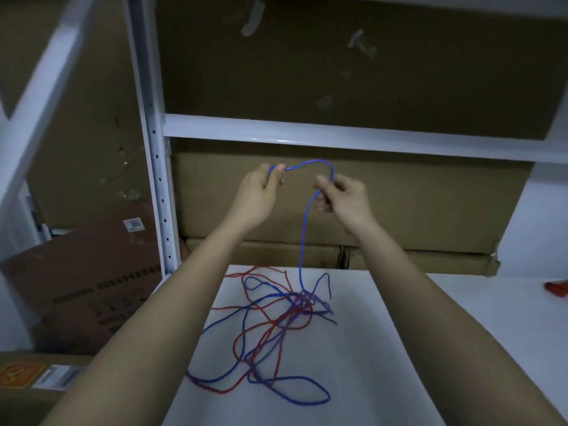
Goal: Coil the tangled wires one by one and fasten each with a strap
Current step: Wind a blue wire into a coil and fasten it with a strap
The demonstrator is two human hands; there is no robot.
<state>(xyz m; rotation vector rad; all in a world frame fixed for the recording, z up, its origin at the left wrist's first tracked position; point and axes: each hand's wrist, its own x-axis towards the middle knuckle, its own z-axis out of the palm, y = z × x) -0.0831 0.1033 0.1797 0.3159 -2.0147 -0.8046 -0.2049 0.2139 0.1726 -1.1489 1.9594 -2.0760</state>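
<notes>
A blue wire rises from a tangle of blue and red wires lying on the white shelf surface. My left hand pinches the blue wire's end between thumb and fingers, raised above the shelf. My right hand grips the same wire a short way along, so an arch of blue wire spans between the two hands. From my right hand the wire hangs straight down into the tangle. The red wire lies loose in the heap.
White metal shelving frames the scene: an upright post at the left and a crossbeam behind my hands. Cardboard boxes fill the shelf behind. A leaning brown box stands at the left. A small red object lies at the far right.
</notes>
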